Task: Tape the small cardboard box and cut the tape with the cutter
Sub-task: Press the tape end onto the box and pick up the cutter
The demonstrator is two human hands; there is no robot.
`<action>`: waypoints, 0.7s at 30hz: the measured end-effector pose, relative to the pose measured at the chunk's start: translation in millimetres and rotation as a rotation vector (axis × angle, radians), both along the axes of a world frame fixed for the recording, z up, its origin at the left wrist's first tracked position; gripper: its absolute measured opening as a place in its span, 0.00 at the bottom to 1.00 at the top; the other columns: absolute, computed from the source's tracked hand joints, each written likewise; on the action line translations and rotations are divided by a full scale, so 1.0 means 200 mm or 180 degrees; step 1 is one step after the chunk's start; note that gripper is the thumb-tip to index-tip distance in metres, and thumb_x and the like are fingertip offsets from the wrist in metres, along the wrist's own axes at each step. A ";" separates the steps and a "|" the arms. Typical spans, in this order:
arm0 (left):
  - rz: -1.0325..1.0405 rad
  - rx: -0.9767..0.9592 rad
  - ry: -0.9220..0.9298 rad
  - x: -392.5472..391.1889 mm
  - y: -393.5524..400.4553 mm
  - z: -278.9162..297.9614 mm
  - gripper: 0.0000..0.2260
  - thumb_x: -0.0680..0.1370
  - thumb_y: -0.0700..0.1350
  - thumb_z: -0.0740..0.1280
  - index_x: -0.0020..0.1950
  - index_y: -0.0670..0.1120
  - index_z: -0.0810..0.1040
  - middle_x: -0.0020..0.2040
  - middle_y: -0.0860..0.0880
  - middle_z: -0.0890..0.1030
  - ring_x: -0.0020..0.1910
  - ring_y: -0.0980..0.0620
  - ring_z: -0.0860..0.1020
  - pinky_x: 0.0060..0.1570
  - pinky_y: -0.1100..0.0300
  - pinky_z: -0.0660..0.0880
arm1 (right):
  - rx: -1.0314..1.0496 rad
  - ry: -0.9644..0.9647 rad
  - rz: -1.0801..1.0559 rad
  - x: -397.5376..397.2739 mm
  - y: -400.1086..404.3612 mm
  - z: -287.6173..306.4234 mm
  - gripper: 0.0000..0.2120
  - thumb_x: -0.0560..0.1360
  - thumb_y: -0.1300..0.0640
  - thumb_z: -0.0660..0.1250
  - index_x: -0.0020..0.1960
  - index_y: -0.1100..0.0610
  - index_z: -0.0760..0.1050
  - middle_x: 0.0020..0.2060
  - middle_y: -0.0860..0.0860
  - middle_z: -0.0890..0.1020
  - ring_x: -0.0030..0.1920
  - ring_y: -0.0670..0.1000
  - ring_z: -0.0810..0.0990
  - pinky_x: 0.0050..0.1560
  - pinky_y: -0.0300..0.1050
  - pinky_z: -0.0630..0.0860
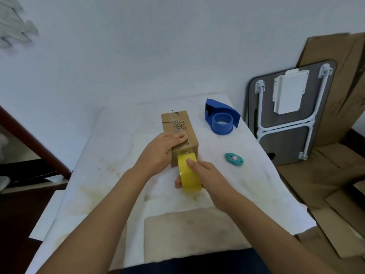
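Note:
A small brown cardboard box (182, 125) lies lengthways on the white-covered table (110, 155), printed letters on its top. My left hand (162, 149) presses flat on the near end of its top. My right hand (205, 176) grips a yellow tape roll (188, 175), held upright against the box's near end face, the tape running up onto the top under my left fingers. A small teal cutter (234, 159) with a pink button lies on the table to the right of the box, apart from both hands.
A blue tape dispenser (222, 117) stands behind the cutter near the table's right edge. A folded grey table with white legs (286, 119) leans against the wall to the right. Flattened cardboard sheets (325, 184) cover the floor there. Dark furniture sits at left.

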State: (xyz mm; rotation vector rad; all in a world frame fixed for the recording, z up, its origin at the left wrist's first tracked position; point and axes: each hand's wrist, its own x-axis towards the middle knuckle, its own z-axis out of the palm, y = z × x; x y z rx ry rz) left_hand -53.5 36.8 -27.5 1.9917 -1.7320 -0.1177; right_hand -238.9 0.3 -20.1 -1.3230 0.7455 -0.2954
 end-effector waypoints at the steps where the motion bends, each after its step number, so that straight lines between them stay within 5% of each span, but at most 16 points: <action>1: 0.0031 0.0048 0.0026 -0.01 0.00 0.00 0.26 0.77 0.32 0.55 0.71 0.50 0.73 0.72 0.54 0.72 0.67 0.49 0.69 0.67 0.56 0.67 | -0.0022 -0.0020 -0.0060 0.00 0.02 0.00 0.19 0.82 0.50 0.56 0.56 0.64 0.77 0.42 0.61 0.86 0.42 0.55 0.86 0.43 0.39 0.80; 9: 0.0126 0.0180 0.0096 -0.01 -0.01 0.01 0.24 0.79 0.33 0.55 0.71 0.52 0.73 0.72 0.56 0.72 0.66 0.51 0.68 0.67 0.56 0.67 | 0.0059 -0.0184 -0.0297 -0.07 0.05 0.07 0.13 0.82 0.51 0.56 0.44 0.53 0.75 0.32 0.53 0.84 0.30 0.47 0.84 0.25 0.27 0.72; 18: 0.0149 0.0183 0.0165 -0.01 -0.02 0.01 0.22 0.81 0.34 0.56 0.71 0.52 0.73 0.72 0.57 0.72 0.65 0.54 0.68 0.65 0.66 0.63 | -0.0012 0.0033 -0.0278 -0.07 0.07 0.07 0.13 0.82 0.50 0.55 0.48 0.54 0.75 0.34 0.54 0.85 0.33 0.50 0.84 0.28 0.28 0.74; 21: 0.0155 0.0177 0.0198 -0.01 -0.02 0.01 0.23 0.80 0.34 0.56 0.71 0.52 0.73 0.72 0.56 0.72 0.65 0.54 0.68 0.66 0.64 0.63 | 0.0071 0.0042 -0.0314 -0.07 0.08 0.07 0.13 0.82 0.50 0.55 0.50 0.54 0.76 0.35 0.55 0.86 0.35 0.52 0.85 0.39 0.38 0.80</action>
